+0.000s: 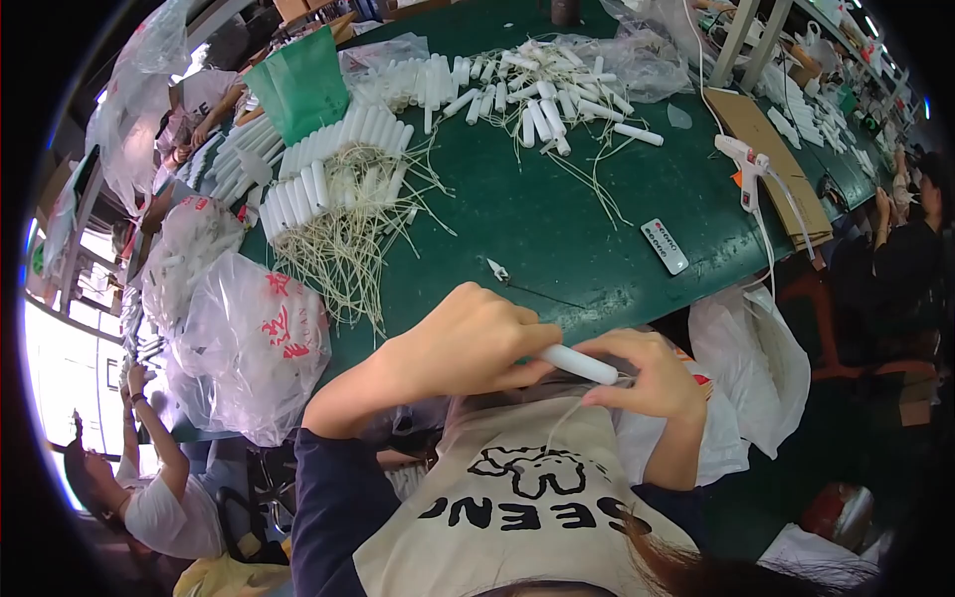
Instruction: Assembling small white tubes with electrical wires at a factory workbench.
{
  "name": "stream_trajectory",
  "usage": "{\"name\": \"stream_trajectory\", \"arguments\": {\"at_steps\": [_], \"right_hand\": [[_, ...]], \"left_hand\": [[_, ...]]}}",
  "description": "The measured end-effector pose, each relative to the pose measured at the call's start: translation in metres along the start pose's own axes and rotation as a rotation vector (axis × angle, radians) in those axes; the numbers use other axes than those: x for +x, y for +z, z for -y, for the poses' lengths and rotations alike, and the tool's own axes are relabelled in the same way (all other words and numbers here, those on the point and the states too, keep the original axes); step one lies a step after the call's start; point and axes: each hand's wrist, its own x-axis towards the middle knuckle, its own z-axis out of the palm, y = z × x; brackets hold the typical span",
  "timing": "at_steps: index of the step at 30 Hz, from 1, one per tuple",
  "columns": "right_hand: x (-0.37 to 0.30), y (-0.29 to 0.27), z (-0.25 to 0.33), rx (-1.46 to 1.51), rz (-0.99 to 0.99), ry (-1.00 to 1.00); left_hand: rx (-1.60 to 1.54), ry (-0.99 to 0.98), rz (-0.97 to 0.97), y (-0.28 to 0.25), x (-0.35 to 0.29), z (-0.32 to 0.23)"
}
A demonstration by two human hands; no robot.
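A white plastic tube (579,364) with a rounded end lies across in front of my chest. My left hand (476,343) is closed around its left part, knuckles up. My right hand (652,376) curls at the tube's other end, thumb below and fingers behind. A thin pale cord (563,423) hangs from the right thumb against my shirt, and the fingers seem to pinch it. Beyond my hands, a small white-tipped piece with a dark lead (500,272) rests on the green table (477,224).
Rows of white tubes with cords (338,189) lie at the left, and a loose heap of tubes (547,95) at the back. A white glue gun (744,164), a remote-like white panel (665,247) and cardboard (771,164) are at the right. Plastic bags (249,338) bulge at the left edge. Co-workers sit on both sides.
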Motion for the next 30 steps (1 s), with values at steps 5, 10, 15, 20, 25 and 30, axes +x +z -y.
{"name": "stream_trajectory", "arguments": {"at_steps": [5,10,15,20,25,30], "right_hand": [[-0.010,0.011,-0.013,0.237,0.083,0.296],[-0.013,0.019,-0.025,0.371,-0.081,0.247],[-0.008,0.022,-0.029,0.349,-0.116,0.171],[-0.004,0.023,-0.027,0.311,-0.117,0.195],[-0.006,0.026,-0.030,0.351,-0.155,0.220],[-0.006,0.024,-0.031,0.334,-0.160,0.221]], "left_hand": [[-0.419,-0.096,-0.032,-0.003,0.001,0.000],[-0.739,-0.295,-0.068,-0.002,-0.004,0.008],[-0.694,-0.362,-0.192,0.012,0.000,0.007],[-0.584,-0.294,-0.290,0.022,0.004,0.008],[-0.501,-0.283,-0.272,0.018,0.007,0.004],[-0.539,-0.301,-0.316,0.017,0.009,0.008]]}}
